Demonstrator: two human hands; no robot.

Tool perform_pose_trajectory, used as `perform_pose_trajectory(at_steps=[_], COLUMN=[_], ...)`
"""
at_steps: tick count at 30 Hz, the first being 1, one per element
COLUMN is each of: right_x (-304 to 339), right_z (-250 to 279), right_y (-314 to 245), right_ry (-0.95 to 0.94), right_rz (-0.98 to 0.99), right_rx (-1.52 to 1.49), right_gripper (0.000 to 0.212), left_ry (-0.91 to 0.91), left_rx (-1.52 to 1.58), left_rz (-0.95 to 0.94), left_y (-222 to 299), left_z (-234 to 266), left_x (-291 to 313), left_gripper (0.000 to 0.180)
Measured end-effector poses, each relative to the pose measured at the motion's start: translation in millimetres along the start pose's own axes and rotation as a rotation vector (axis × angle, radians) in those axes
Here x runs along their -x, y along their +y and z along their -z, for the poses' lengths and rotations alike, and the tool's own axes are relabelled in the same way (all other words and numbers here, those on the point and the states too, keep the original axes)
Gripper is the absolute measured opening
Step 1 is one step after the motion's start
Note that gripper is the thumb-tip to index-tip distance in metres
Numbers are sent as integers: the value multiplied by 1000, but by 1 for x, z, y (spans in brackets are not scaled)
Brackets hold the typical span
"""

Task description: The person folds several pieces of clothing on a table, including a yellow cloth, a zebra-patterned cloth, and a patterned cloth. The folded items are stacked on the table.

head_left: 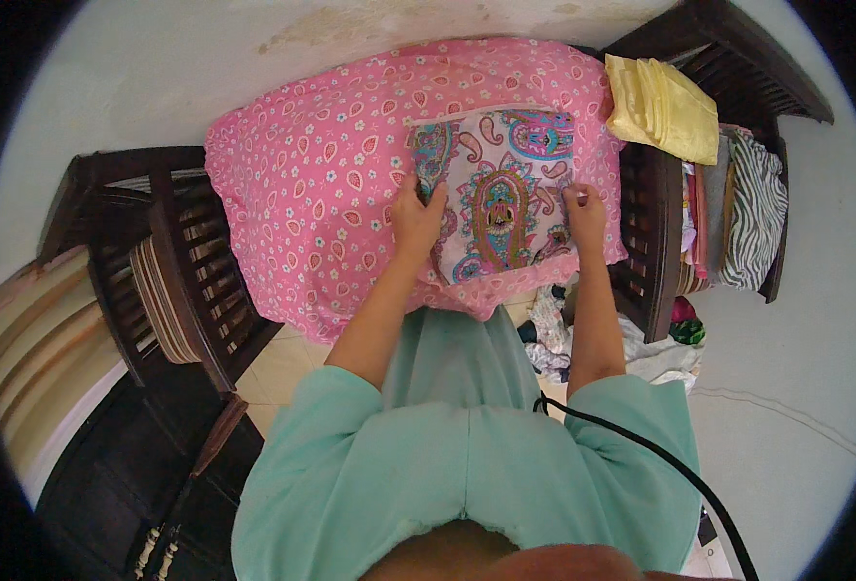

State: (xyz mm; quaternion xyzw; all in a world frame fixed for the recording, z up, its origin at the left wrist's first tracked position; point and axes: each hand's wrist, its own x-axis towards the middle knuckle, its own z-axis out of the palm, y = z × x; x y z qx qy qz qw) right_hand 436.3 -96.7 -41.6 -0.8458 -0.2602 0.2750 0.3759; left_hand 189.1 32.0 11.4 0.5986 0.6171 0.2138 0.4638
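A folded paisley cloth (501, 208), whitish with turquoise, purple and brown figures, lies in front of me on a pink flowered cover (302, 184). At its left edge is my left hand (416, 221), closed on the fabric with the thumb on top and some fingertips hidden. My right hand (587, 215) is at the opposite edge, its fingers curled and pinching the border. The cloth looks mostly flat, roughly squared, with a pale strip along its far edge.
A folded yellow cloth (665, 111) rests on the dark wooden armrest at the right. Beyond it stand folded fabrics, among them a zebra-striped one (757, 213). Loose clothes (549, 334) lie on the floor. A slatted dark wooden chair (191, 261) is at the left. A black cable (660, 450) crosses my right side.
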Motion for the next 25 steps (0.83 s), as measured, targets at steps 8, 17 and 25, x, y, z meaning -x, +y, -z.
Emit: perform_pose_trajectory(at_steps=[8, 17, 25], right_x=[38, -76, 26], right_z=[-65, -38, -63], right_y=[-93, -61, -93], right_ry=[-310, 72, -256], right_rz=[879, 289, 736], right_rx=[681, 674, 833], right_gripper=[51, 52, 61], left_ry=[-34, -85, -74], left_rx=[-718, -762, -799], left_rz=[-685, -660, -668], left_y=[13, 4, 4], left_z=[-12, -14, -14], left_x=[0, -13, -16], left_gripper=[61, 58, 59])
